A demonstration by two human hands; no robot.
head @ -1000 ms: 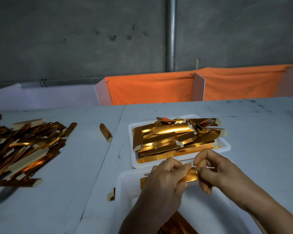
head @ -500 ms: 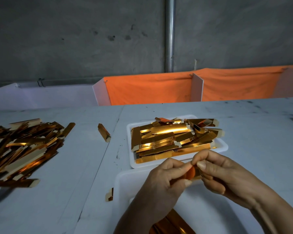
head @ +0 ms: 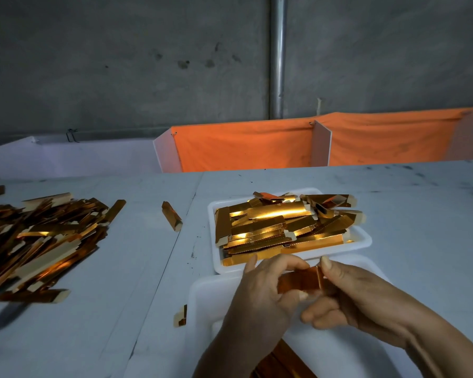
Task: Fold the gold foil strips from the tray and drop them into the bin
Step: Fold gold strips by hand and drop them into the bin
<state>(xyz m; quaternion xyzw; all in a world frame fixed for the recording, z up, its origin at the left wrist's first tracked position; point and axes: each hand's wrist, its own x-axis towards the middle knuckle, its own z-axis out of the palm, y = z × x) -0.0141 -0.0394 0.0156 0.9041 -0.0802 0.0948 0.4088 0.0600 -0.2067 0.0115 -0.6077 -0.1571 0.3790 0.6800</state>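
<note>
Both hands, the left hand (head: pixel 260 298) and the right hand (head: pixel 358 296), sit close together over the white bin (head: pixel 202 301), holding one gold strip (head: pixel 301 281) and blocking the way into it. Just behind them the tray (head: pixel 362 240) is piled high with strips. A big heap of strips (head: pixel 38 241) fills the table's left side. Two loose pieces (head: pixel 171 215) (head: pixel 181 316) lie in the open lane between heap and tray. The table (head: pixel 421 214) is open on the right.

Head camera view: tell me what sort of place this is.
Probably a small workshop bench for hand assembly. A bare concrete wall stands behind a marked white table, with a tray heaped with gold strips and a big loose pile of the same strips alongside.
</note>
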